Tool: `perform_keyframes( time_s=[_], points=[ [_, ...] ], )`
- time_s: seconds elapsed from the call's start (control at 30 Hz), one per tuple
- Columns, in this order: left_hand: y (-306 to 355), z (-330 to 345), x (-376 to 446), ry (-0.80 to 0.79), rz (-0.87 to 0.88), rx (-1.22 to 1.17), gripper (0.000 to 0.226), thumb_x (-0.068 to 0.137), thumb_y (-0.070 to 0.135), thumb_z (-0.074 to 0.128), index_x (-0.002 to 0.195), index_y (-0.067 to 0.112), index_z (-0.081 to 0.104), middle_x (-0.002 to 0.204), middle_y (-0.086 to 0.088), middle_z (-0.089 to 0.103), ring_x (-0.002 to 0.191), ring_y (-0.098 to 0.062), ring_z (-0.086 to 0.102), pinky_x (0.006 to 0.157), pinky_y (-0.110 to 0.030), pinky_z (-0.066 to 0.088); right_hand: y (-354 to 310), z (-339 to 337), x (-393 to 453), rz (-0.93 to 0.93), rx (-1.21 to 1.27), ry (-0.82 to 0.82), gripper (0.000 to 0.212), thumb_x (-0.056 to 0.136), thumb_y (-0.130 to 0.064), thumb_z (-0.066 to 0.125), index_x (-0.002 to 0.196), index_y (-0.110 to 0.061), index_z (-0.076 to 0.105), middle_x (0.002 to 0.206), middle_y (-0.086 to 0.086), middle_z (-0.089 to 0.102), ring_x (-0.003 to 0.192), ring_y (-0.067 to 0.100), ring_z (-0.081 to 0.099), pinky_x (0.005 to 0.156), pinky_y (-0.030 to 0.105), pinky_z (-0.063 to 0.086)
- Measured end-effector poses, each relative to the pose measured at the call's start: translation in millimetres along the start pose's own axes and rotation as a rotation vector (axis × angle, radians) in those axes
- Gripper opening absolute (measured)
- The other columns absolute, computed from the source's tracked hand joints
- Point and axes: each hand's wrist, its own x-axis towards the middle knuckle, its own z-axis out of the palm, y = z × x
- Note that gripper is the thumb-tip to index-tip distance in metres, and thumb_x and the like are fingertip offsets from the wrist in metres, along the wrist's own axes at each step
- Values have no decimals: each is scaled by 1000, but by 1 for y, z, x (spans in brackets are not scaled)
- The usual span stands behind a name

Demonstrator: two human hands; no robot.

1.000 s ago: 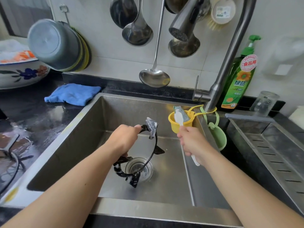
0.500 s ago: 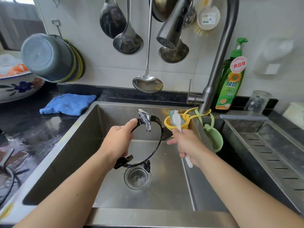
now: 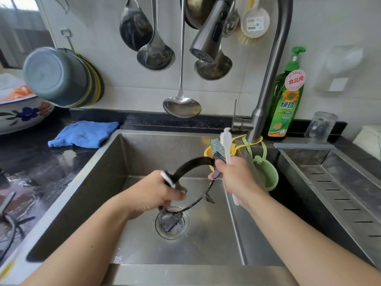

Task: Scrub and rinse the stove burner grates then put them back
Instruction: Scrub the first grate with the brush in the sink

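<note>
A black ring-shaped burner grate [image 3: 192,164] with soapy prongs hangs upright over the steel sink [image 3: 132,153], above the drain [image 3: 172,223]. My left hand [image 3: 153,193] grips the ring's left side. On the right, my right hand [image 3: 233,178] holds a white brush [image 3: 226,145], bristles up, and also pinches the ring's upper right prong. A second grate [image 3: 10,230] lies on the wet counter at the far left, partly cut off by the frame edge.
The faucet head [image 3: 208,38] hangs over the sink, no water running. A yellow cup [image 3: 208,153] and green holder [image 3: 266,172] hang at the faucet base. Green dish soap [image 3: 286,100] and a glass jar [image 3: 320,126] stand behind. Blue cloth [image 3: 82,134] lies left; drain rack [image 3: 340,182] right.
The grate has turned in my hands; my left hand slid to its left side and my right hand came in to take hold of its upper right prong, the brush now pointing up.
</note>
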Motion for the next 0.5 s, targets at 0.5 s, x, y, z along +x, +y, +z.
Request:
perform_keyframes(
  time_s=[0.5],
  points=[
    [3, -6, 1, 346, 268, 141, 44, 75, -4, 68, 50, 29, 54, 49, 13, 32, 58, -13, 26, 53, -30, 31, -57, -20, -42, -570, -460, 34, 38, 106, -41, 32, 81, -21, 52, 62, -5, 50, 56, 17, 48, 51, 33, 34]
  ],
)
